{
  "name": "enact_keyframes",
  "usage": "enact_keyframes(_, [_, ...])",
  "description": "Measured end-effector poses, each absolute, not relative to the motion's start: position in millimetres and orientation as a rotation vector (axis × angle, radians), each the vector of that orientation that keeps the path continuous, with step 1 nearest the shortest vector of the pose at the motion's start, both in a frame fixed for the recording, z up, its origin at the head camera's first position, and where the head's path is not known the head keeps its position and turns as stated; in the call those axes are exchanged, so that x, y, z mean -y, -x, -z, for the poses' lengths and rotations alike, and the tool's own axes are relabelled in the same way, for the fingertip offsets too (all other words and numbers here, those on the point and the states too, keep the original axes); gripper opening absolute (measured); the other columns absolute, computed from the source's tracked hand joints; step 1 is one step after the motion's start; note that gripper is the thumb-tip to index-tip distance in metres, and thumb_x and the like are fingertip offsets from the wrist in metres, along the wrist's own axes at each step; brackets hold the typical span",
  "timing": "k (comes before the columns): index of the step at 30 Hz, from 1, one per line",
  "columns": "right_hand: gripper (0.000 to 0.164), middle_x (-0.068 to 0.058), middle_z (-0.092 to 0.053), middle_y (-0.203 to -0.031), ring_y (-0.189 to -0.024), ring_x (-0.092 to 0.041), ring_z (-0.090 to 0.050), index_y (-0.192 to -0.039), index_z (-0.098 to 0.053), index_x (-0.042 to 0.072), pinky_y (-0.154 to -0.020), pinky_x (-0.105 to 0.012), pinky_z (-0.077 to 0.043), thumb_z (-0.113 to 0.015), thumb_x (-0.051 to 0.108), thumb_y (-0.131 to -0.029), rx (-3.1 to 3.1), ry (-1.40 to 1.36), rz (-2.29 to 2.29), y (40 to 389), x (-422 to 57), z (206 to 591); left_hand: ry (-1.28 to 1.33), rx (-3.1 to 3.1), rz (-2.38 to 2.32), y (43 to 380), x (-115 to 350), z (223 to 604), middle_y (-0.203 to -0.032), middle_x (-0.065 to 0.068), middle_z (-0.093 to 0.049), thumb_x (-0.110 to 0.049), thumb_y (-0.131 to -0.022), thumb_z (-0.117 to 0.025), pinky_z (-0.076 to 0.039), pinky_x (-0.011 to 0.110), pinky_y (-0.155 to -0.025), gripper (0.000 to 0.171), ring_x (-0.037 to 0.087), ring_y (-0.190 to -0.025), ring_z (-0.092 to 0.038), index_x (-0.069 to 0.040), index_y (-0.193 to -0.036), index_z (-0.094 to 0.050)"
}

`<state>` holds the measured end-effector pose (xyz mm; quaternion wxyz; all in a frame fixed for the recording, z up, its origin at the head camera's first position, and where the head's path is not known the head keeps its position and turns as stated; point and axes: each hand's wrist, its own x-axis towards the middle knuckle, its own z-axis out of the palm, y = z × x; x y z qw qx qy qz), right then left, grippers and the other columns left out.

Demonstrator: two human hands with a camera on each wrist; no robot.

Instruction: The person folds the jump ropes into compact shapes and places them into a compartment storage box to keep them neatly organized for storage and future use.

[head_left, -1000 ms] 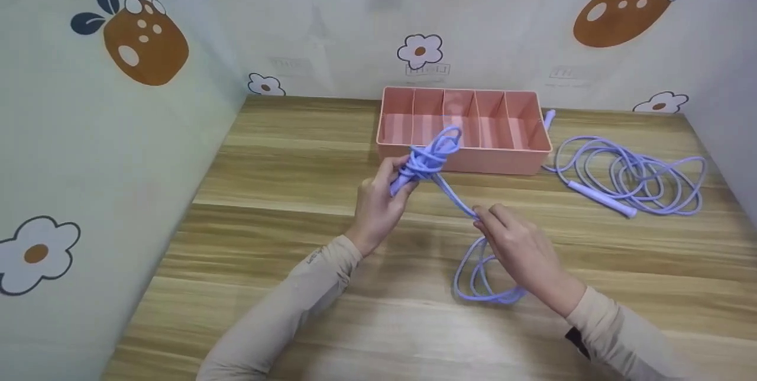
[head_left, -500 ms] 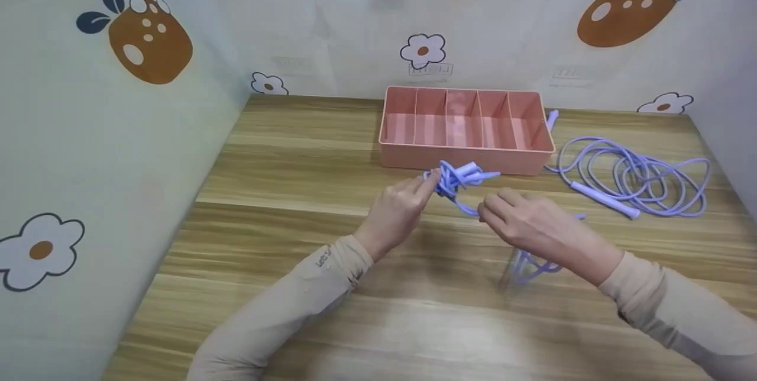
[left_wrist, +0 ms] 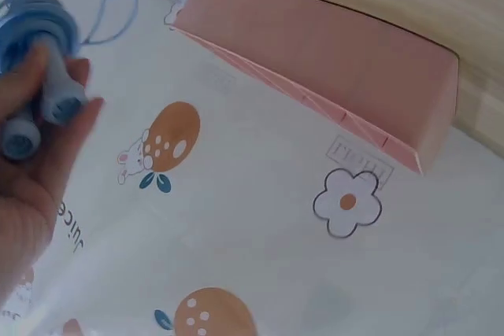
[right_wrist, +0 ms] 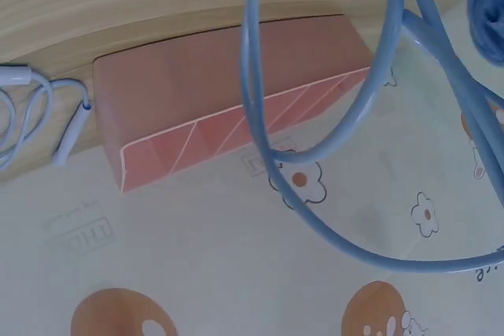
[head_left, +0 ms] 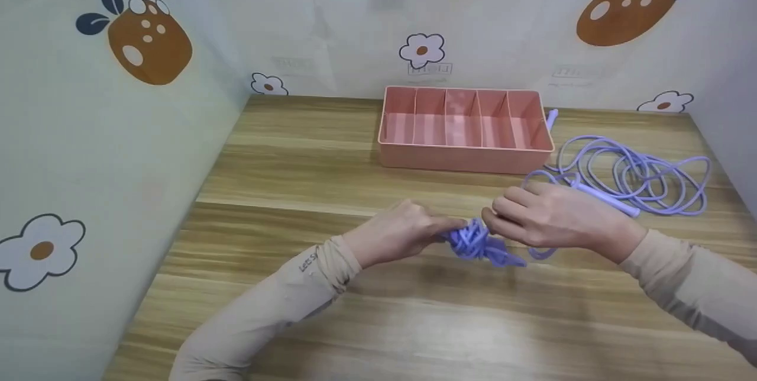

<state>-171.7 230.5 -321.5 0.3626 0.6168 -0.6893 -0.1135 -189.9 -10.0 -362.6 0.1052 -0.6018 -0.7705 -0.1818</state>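
Observation:
My left hand [head_left: 397, 233] grips a blue-purple jump rope [head_left: 471, 240] above the table, its cord wound round the two handles. In the left wrist view both handle ends [left_wrist: 61, 106] stick out between the thumb and fingers, beneath the wound cord [left_wrist: 38, 23]. Close on the right, my right hand [head_left: 550, 215] pinches the loose cord with curled fingers; the exact pinch point is hidden. Free loops of cord [head_left: 541, 254] hang about the right hand. These loops [right_wrist: 264, 147] cross the right wrist view, where the hand itself does not show.
A pink box [head_left: 467, 159] with several compartments stands at the back, against the patterned wall covering [head_left: 331, 26]. To its right lies a second jump rope [head_left: 644, 171], loosely coiled; one handle end [head_left: 552, 119] shows behind the box's right side.
The wound bundle has come down, nearer the table's front, and its free end has swung from pointing away to pointing right. My right hand has moved right and up, carrying the loose cord.

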Motion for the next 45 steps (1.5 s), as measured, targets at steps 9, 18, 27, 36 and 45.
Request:
enact_keyframes(9, [0.024, -0.006, -0.048, -0.07, -0.056, -0.015, -0.041, -0.1, -0.062, 0.001, -0.041, -0.025, -0.036, -0.038, 0.003, -0.096, 1.833, -1.455, -0.135, 172, -228, 327, 1.803, 2.195, 1.697, 185, 10, 371, -0.102, 0.018, -0.065, -0.003, -0.078, -0.068, -0.053, 0.019, -0.075, 0.034, 0.014, -0.087, -0.066, 0.007, -0.109, -0.061])
enact_keyframes(18, [0.034, -0.005, -0.053, -0.083, -0.065, -0.014, -0.05, -0.123, -0.055, 0.004, -0.054, -0.026, -0.047, -0.048, 0.008, -0.09, 2.167, -1.234, -0.572, 165, -222, 366, 1.516, 2.085, 2.435, 178, 4, 377, -0.101, 0.035, -0.057, 0.017, -0.071, -0.064, -0.055, 0.036, -0.077, 0.038, 0.02, -0.089, -0.065, 0.022, -0.107, -0.052])
enact_keyframes(27, [0.02, -0.008, -0.057, -0.076, -0.065, -0.016, -0.054, -0.096, -0.058, -0.005, -0.056, -0.025, -0.047, -0.045, 0.011, -0.094, 2.163, -1.073, -0.916, 165, -215, 394, 1.086, 1.732, 2.908, 186, 4, 374, -0.104, 0.021, -0.062, 0.013, -0.073, -0.062, -0.055, 0.032, -0.077, 0.048, 0.017, -0.087, -0.066, 0.022, -0.115, -0.041])
enact_keyframes(36, [0.019, 0.0, -0.059, -0.07, -0.063, -0.004, -0.052, -0.086, -0.064, 0.0, -0.057, -0.012, -0.048, -0.065, -0.014, -0.073, 2.285, -0.859, -1.118, 160, -212, 404, 0.767, 1.626, 2.875, 202, 14, 381, -0.101, 0.017, -0.066, 0.016, -0.074, -0.059, -0.056, 0.035, -0.073, 0.046, 0.023, -0.081, -0.067, 0.017, -0.118, -0.046])
enact_keyframes(45, [0.017, 0.003, -0.059, -0.071, -0.064, -0.004, -0.054, -0.094, -0.066, -0.001, -0.057, -0.016, -0.051, -0.065, -0.006, -0.078, 2.454, -0.762, -1.041, 154, -212, 409, 0.46, 1.516, 2.869, 210, 14, 386, -0.098, 0.017, -0.067, -0.001, -0.072, -0.072, -0.057, 0.032, -0.068, 0.056, 0.021, -0.073, -0.068, 0.015, -0.12, -0.047])
